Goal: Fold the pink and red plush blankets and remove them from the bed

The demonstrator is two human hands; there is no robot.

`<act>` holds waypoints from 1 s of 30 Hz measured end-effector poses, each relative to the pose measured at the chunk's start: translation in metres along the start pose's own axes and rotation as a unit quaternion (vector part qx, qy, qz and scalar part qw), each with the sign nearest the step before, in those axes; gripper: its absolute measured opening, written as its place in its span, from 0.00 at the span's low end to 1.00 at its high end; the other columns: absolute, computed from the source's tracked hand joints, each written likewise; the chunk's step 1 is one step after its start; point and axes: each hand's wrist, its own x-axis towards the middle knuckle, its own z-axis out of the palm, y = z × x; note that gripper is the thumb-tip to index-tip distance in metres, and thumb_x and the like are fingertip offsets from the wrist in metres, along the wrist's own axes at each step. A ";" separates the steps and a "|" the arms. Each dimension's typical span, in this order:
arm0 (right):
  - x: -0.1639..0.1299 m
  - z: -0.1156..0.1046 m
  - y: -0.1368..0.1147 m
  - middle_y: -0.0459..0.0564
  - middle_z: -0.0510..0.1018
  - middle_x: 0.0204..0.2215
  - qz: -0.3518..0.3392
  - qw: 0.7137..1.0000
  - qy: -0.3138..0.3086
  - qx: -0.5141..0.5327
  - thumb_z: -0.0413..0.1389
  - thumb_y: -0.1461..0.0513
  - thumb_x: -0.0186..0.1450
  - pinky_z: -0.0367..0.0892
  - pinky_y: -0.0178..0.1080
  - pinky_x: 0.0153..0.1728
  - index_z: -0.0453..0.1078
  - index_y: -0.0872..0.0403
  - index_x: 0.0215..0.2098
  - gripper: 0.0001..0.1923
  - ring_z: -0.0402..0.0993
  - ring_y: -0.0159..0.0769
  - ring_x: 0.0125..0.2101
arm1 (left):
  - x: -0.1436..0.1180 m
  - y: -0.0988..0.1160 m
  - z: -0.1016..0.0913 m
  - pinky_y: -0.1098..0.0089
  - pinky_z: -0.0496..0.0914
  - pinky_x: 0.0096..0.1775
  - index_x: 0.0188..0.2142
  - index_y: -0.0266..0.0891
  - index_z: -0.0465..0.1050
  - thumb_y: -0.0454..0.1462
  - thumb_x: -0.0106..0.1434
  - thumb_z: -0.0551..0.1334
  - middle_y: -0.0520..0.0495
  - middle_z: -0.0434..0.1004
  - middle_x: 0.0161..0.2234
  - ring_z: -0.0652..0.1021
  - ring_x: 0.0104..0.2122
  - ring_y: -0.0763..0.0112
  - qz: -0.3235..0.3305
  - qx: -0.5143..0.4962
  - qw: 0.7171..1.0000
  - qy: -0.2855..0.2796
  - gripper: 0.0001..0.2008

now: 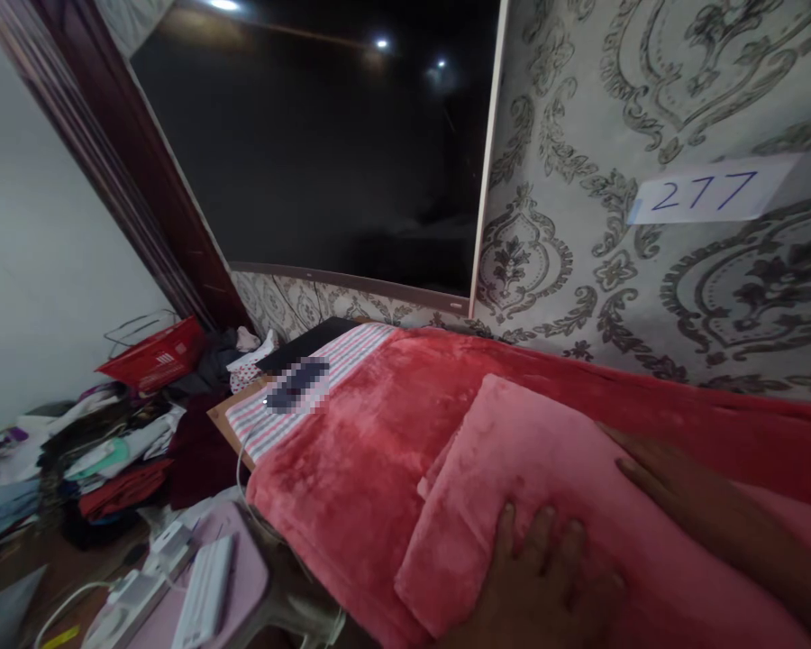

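i list: red blanket (351,433), spread as a base; pink folded layer (514,442), lying upon it; right hand (679,491), stretched flat along its far edge, and left hand (537,595), fingers parted, both apparently steadying the layer.

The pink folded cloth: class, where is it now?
In the head view, the pink folded cloth lies right of centre, low in the frame, on the red blanket, with the left hand on it and the right hand at its far edge.
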 end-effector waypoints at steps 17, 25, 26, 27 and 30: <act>0.036 -0.041 -0.093 0.58 0.61 0.69 0.027 0.981 -0.046 -0.187 0.42 0.47 0.73 0.58 0.65 0.62 0.57 0.48 0.71 0.32 0.57 0.57 0.67 | -0.018 0.003 -0.064 0.36 0.47 0.67 0.71 0.43 0.53 0.47 0.70 0.57 0.40 0.52 0.72 0.53 0.71 0.50 -0.094 -0.024 0.993 0.062 0.33; 0.052 -0.004 -0.179 0.47 0.49 0.73 -0.141 0.973 -0.174 -0.060 0.40 0.47 0.75 0.37 0.60 0.69 0.50 0.41 0.73 0.30 0.39 0.47 0.73 | -0.042 -0.025 -0.022 0.37 0.49 0.65 0.69 0.45 0.57 0.44 0.66 0.60 0.39 0.53 0.72 0.53 0.70 0.42 -0.089 0.188 0.966 0.156 0.34; 0.055 -0.004 -0.175 0.47 0.49 0.73 -0.132 0.975 -0.172 -0.057 0.40 0.46 0.75 0.35 0.59 0.69 0.50 0.42 0.73 0.30 0.38 0.47 0.73 | -0.042 -0.025 -0.018 0.38 0.47 0.65 0.69 0.45 0.58 0.44 0.66 0.60 0.39 0.53 0.72 0.52 0.70 0.42 -0.086 0.200 0.963 0.161 0.34; 0.059 -0.004 -0.168 0.47 0.48 0.73 -0.120 0.976 -0.170 -0.058 0.41 0.46 0.75 0.35 0.59 0.69 0.50 0.42 0.73 0.31 0.37 0.48 0.73 | -0.042 -0.026 -0.016 0.39 0.45 0.65 0.69 0.45 0.58 0.44 0.65 0.60 0.39 0.53 0.72 0.52 0.70 0.42 -0.083 0.208 0.961 0.163 0.34; 0.074 -0.008 -0.146 0.48 0.46 0.74 -0.061 0.981 -0.172 -0.067 0.42 0.45 0.74 0.39 0.61 0.68 0.50 0.43 0.73 0.32 0.39 0.51 0.72 | -0.041 -0.027 -0.016 0.41 0.41 0.66 0.68 0.44 0.60 0.44 0.65 0.60 0.39 0.55 0.71 0.52 0.70 0.43 -0.071 0.218 0.959 0.166 0.33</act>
